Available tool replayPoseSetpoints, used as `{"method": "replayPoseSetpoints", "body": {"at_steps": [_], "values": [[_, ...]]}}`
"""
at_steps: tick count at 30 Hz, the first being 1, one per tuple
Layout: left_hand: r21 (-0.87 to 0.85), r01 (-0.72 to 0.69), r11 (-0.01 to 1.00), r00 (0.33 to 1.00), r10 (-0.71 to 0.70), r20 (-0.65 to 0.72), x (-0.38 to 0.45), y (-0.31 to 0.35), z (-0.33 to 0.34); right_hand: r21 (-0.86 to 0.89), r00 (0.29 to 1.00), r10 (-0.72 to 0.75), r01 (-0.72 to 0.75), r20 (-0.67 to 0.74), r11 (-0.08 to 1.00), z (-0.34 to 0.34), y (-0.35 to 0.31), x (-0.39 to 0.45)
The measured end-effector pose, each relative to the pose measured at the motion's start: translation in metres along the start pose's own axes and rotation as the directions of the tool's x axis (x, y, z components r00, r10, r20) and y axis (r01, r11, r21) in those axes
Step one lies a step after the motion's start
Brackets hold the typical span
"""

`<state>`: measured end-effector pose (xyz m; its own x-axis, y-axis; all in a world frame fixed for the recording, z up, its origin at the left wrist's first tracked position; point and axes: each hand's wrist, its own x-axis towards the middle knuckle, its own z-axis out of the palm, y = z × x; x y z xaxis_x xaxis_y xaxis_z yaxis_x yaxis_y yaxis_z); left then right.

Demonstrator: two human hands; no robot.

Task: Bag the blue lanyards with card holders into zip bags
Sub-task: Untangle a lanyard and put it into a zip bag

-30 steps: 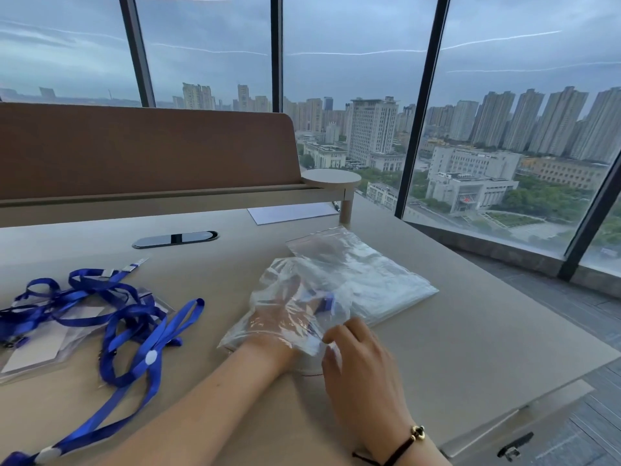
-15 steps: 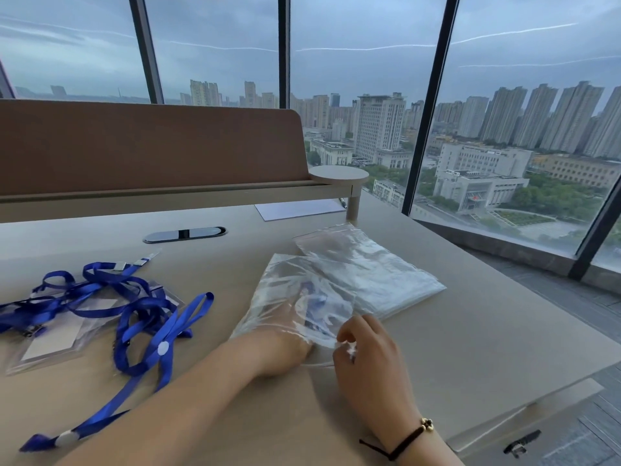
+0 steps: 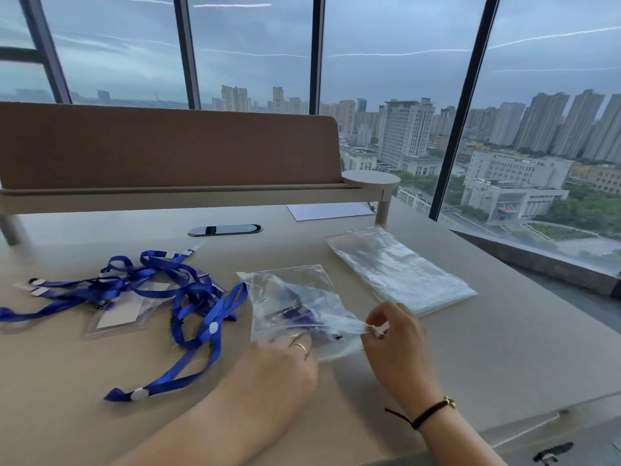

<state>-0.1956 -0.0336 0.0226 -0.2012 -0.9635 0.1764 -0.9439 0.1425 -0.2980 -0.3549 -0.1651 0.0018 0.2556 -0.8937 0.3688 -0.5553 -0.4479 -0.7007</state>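
A clear zip bag [image 3: 289, 290] lies on the desk in front of me with a blue lanyard [image 3: 295, 314] inside it. My left hand [image 3: 279, 364] holds the left end of the bag's mouth, its fingertips hidden under the plastic. My right hand [image 3: 400, 344] pinches the mouth's right corner between thumb and fingers and stretches it. A tangled pile of blue lanyards with clear card holders [image 3: 161, 290] lies to the left. A stack of empty zip bags [image 3: 400, 267] lies to the right, behind my right hand.
A brown divider panel [image 3: 161, 149] with a low shelf stands across the back of the desk [image 3: 504, 364]. A white sheet [image 3: 329, 210] and a black cable port [image 3: 225, 229] lie under it. The desk ends at the right, beside floor-to-ceiling windows.
My left hand has drawn back out of the bag to its mouth, leaving the lanyard inside. My right hand has moved to the mouth's right corner and now pinches it.
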Motion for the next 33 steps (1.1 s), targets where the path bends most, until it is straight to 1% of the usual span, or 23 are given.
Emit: {"method": "replayPoseSetpoints", "body": {"at_steps": [2,3,5,7,9,11,13,16,18,20,23,25,26,27,29,31,33], "values": [[0.059,0.039,0.998,0.998,-0.035,-0.055,-0.008,-0.013,-0.008,0.045,0.999,0.047,-0.048,0.010,0.998,-0.007,-0.005,0.006],[0.080,0.082,0.993,0.994,-0.075,-0.082,-0.010,-0.020,-0.015,0.099,0.997,0.079,-0.081,0.027,0.992,-0.010,-0.009,0.009],[0.103,0.109,0.989,0.990,-0.098,-0.104,-0.012,-0.032,-0.024,0.229,0.987,0.138,-0.153,0.083,0.961,-0.015,-0.020,0.015],[0.071,0.082,0.994,0.992,-0.074,-0.106,-0.011,-0.047,-0.024,0.382,0.978,0.154,-0.196,0.139,0.903,-0.020,-0.031,0.021],[0.038,0.072,0.997,0.984,-0.065,-0.167,-0.009,-0.062,-0.031,0.531,0.971,0.146,-0.227,0.190,0.817,-0.026,-0.044,0.027],[0.029,0.092,0.995,0.967,-0.082,-0.240,-0.004,-0.077,-0.037,0.602,0.968,0.121,-0.233,0.221,0.764,-0.032,-0.056,0.032],[-0.018,0.106,0.994,0.956,-0.107,-0.274,-0.002,-0.090,-0.052,0.616,0.972,0.076,-0.200,0.222,0.762,-0.038,-0.063,0.038],[-0.043,0.062,0.997,0.934,-0.073,-0.349,0.001,-0.106,-0.072,0.612,0.977,-0.005,-0.129,0.212,0.780,-0.050,-0.072,0.046],[-0.067,0.061,0.996,0.922,-0.082,-0.379,0.001,-0.114,-0.083,0.562,0.979,-0.083,-0.037,0.187,0.826,-0.060,-0.079,0.049],[-0.071,0.069,0.995,0.907,-0.093,-0.410,0.000,-0.122,-0.090,0.530,0.975,-0.142,0.029,0.174,0.847,-0.071,-0.087,0.050],[-0.044,0.101,0.994,0.877,-0.110,-0.467,-0.004,-0.130,-0.098,0.470,0.950,-0.224,0.099,0.217,0.877,-0.085,-0.100,0.047],[-0.059,0.115,0.992,0.864,-0.129,-0.488,-0.006,-0.135,-0.103,0.398,0.932,-0.290,0.187,0.216,0.898,-0.093,-0.107,0.046],[-0.124,0.121,0.985,0.861,-0.166,-0.480,-0.007,-0.137,-0.107,0.354,0.929,-0.319,0.239,0.188,0.904,-0.096,-0.111,0.047],[-0.228,0.133,0.965,0.862,-0.226,-0.454,-0.009,-0.138,-0.113,0.318,0.929,-0.341,0.282,0.146,0.905,-0.100,-0.116,0.048],[-0.455,0.148,0.878,0.863,-0.339,-0.375,-0.013,-0.138,-0.130,0.336,0.933,-0.354,0.315,0.059,0.887,-0.109,-0.123,0.051],[-0.660,0.093,0.745,0.821,-0.433,-0.373,-0.016,-0.133,-0.151,0.429,0.935,-0.353,0.332,-0.032,0.840,-0.119,-0.130,0.054],[-0.826,-0.031,0.563,0.747,-0.536,-0.393,-0.017,-0.129,-0.170,0.518,0.939,-0.324,0.334,-0.113,0.787,-0.128,-0.137,0.055]]}}
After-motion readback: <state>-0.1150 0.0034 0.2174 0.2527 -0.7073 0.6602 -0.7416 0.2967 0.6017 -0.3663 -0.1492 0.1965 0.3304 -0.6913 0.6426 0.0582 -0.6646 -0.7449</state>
